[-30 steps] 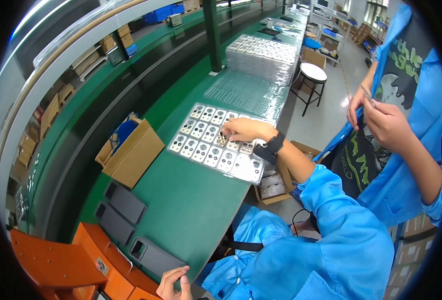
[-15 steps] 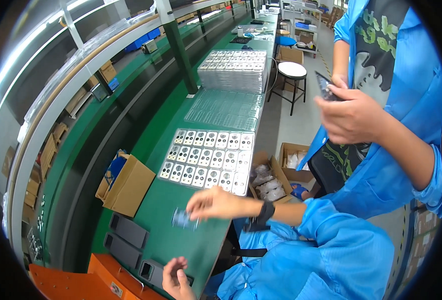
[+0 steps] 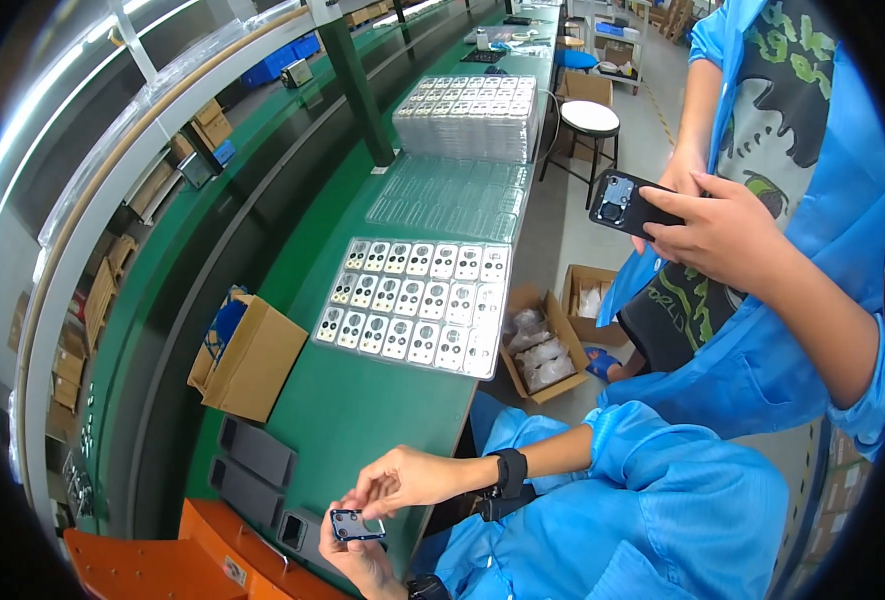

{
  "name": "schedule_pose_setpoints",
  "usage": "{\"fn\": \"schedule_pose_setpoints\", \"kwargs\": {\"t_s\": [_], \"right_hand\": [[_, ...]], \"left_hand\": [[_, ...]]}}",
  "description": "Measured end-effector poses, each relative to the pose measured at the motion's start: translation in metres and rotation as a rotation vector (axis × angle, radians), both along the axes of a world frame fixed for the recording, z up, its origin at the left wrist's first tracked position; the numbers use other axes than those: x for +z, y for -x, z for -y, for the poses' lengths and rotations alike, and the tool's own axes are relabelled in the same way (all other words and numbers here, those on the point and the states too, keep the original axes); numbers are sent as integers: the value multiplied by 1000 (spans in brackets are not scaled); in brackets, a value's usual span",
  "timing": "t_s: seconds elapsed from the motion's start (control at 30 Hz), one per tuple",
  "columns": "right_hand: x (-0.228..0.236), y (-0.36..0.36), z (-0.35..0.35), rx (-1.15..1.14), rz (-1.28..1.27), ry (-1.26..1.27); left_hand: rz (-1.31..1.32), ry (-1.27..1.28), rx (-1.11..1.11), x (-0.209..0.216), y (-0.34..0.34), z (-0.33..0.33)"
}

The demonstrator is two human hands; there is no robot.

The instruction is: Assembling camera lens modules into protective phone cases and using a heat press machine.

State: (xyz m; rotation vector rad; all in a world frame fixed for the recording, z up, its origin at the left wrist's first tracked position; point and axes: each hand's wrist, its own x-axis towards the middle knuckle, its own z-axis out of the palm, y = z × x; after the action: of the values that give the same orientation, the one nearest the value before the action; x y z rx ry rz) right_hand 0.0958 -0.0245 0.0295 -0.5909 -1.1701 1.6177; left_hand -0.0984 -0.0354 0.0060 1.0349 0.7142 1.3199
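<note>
My left hand point(image 3: 361, 562), low in the picture, holds a small blue-edged plate point(image 3: 359, 525) with a round hole near its corner. Above it, my right hand point(image 3: 403, 482) has its thumb and fingers pinched together at the plate's upper edge. Just left of my left hand lies a dark grey phone case point(image 3: 305, 535) with a camera cutout, partly covered by that hand. Two more dark grey cases, an upper one point(image 3: 259, 450) and a lower one point(image 3: 247, 492), rest on the green table point(image 3: 348, 415).
A clear tray point(image 3: 410, 300) holds rows of white pieces with black discs. Behind it are empty clear trays point(image 3: 450, 198) and a tall tray stack point(image 3: 466, 118). An open cardboard box point(image 3: 263, 365) stands left; an orange frame point(image 3: 188, 560) is nearby. A co-worker's hand point(image 3: 723, 230) holds a black phone case point(image 3: 635, 205).
My right hand has brought the blue-edged plate from over the table down to my left hand, which was open and now grips it. The co-worker's black case has turned to show its camera end.
</note>
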Motion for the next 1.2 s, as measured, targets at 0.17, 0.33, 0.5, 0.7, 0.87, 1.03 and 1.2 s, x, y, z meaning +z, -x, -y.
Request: {"fn": "schedule_pose_setpoints", "kwargs": {"t_s": [0.17,0.33,0.5,0.7,0.87,1.03,1.2], "right_hand": [[19,-14,-3,-303,261,-309],[12,-11,1,-197,205,-192],[3,-7,-2,-198,247,-183],[1,-3,-6,-197,309,-156],[-8,-2,-12,-140,403,-183],[1,-9,-19,20,450,-220],[-6,-7,-26,124,415,-186]], "left_hand": [[-680,-161,83,46,-6,3],[-1112,-623,237,61,-15,2],[-1216,-725,263,62,-14,1],[-1261,-739,248,58,-10,-1],[-1296,-770,229,57,-9,0],[-1307,-750,181,58,-8,4],[-1205,-668,121,63,-10,4]]}}
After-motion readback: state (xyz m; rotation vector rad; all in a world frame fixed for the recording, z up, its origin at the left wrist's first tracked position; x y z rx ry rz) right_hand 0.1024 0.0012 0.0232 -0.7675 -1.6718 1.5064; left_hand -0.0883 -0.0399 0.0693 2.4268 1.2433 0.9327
